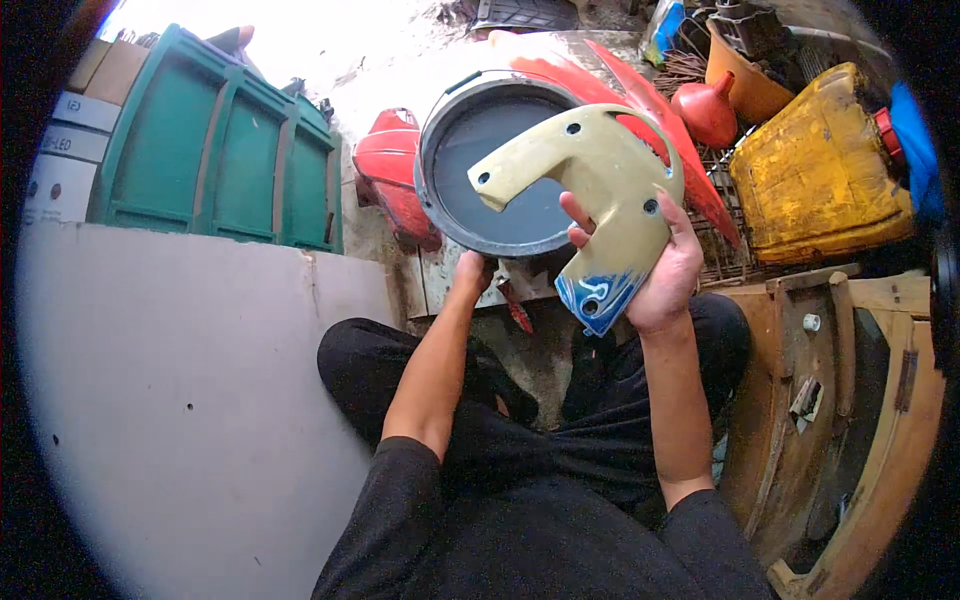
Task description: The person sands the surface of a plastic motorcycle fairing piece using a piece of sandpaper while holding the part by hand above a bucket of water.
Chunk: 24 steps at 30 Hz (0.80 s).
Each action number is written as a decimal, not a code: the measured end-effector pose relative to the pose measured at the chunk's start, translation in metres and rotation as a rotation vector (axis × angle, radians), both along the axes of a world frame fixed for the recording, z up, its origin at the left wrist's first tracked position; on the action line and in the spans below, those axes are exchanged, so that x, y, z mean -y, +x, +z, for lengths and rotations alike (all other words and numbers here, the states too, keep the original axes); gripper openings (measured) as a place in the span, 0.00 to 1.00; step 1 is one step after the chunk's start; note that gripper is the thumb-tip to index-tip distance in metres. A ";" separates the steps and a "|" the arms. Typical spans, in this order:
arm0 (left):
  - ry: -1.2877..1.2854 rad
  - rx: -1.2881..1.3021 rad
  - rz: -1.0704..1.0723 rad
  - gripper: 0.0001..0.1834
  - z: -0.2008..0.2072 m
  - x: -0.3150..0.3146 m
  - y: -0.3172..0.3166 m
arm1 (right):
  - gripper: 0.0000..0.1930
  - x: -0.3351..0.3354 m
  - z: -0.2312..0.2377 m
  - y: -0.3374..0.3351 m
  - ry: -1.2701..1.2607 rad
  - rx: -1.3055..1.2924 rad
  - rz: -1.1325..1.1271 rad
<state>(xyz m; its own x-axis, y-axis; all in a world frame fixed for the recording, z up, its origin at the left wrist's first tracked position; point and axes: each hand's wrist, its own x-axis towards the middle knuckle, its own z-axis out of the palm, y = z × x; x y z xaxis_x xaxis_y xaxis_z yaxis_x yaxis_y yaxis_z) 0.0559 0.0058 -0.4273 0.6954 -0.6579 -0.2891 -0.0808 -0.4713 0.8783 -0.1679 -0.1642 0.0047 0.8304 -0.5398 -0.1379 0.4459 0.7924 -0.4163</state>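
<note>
Curved panel [612, 175], cream with a blue-and-white lower end: centre of frame, slightly right, raised in the right hand [672, 268]. That hand is closed on the panel's lower right side, palm beneath the right edge, some fingertips showing through the inner curve. Left hand [474, 272] is left of and below the panel, apart from it, at the near rim of a black bucket [432, 205]; its fingers are mostly hidden, so cannot tell whether they grip.

Counts: one panel, with four dark round holes: two along the upper arm, one by the right hand, one in the blue end. One bucket, upper centre. One red funnel [706, 112], one orange pot [750, 80] and one yellow jerrycan [825, 165], all upper right. One red-handled tool [516, 308], just below the bucket.

In the way: panel overlaps the bucket, covering part of its right rim and its inside.

Around: red bodywork piece [392, 170] just left of the bucket; long pointed red piece [665, 110] behind the panel, upper right. Green cabinet [250, 150], upper left, three recessed sections showing; white box [68, 165] at its left. Pale board [200, 390] fills the lower left. Wooden frame [905, 420], lower right.
</note>
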 end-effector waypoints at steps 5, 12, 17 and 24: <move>0.096 0.020 0.103 0.11 0.004 -0.013 -0.004 | 0.35 -0.001 -0.003 0.003 -0.018 -0.017 -0.005; 0.164 0.253 -0.088 0.11 0.053 0.000 -0.025 | 0.35 0.002 -0.011 0.004 0.009 -0.049 -0.016; 0.117 0.035 0.120 0.10 0.000 -0.022 -0.006 | 0.35 -0.007 -0.004 0.012 0.028 -0.025 0.029; 0.220 0.157 -0.008 0.09 -0.011 0.008 -0.027 | 0.34 0.001 -0.017 0.003 0.015 -0.047 -0.012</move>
